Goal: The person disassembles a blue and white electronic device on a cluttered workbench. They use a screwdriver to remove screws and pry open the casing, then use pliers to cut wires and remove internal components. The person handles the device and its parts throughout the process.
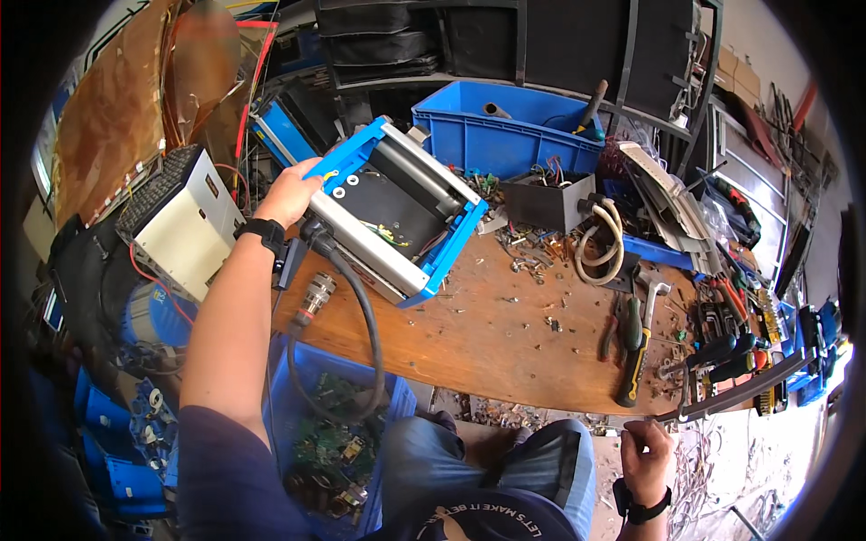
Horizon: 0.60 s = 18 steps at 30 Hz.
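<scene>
Left hand (pixel 287 192) clamped on the near end of a blue-framed grey metal device housing (pixel 397 209), tipped up on edge atop the worn wooden tabletop (pixel 505 338). Thick black cable (pixel 365 316) hanging off its underside toward a blue bin of green circuit boards (pixel 336 433). Right hand (pixel 648 458) low by the knee, fingers curled, holding nothing visible.

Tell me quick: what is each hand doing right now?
Left hand: closed on the edge of the blue-framed device tilted on the workbench.
Right hand: loosely curled near the knee, holding nothing visible.
</scene>
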### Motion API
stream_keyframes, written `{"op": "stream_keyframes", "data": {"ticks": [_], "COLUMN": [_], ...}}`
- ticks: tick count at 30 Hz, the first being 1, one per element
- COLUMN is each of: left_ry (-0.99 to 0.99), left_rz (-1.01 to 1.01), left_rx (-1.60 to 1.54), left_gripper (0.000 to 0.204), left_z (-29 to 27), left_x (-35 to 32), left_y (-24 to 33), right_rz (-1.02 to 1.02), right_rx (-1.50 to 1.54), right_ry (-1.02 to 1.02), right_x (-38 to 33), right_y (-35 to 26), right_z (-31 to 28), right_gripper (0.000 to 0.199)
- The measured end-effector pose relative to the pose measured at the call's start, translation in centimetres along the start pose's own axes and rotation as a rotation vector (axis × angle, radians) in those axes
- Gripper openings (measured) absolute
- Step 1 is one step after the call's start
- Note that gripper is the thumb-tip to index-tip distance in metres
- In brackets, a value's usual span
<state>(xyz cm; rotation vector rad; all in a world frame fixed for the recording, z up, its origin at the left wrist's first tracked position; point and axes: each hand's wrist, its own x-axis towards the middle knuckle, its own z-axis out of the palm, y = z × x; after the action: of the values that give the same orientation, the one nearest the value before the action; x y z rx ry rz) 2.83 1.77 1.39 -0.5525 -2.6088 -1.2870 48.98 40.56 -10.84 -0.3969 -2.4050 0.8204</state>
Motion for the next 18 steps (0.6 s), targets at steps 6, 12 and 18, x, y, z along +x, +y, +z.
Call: {"op": "stream_keyframes", "data": {"ticks": [6, 12, 18], "left_ry": [0.039, 0.059, 0.038], "left_rz": [-0.008, -0.018, -0.018], "left_rx": [0.006, -0.088, -0.079], "left_gripper": [0.041, 0.043, 0.041], "left_z": [-0.2, -0.6, -0.4], "left_x": [-1.0, -1.2, -2.4], "left_y": [0.0, -1.7, 0.1], "right_rz": [0.017, -0.036, -0.081], "right_rx": [-0.018, 0.007, 0.07], "right_ry": [-0.1, -0.181, -0.32], "right_x": [-0.3, 0.4, 2.5], "right_y": [0.2, -0.7, -2.5], "right_z": [1.0, 2.2, 4.2], "right_gripper": [0.009, 0.009, 0.015]}}
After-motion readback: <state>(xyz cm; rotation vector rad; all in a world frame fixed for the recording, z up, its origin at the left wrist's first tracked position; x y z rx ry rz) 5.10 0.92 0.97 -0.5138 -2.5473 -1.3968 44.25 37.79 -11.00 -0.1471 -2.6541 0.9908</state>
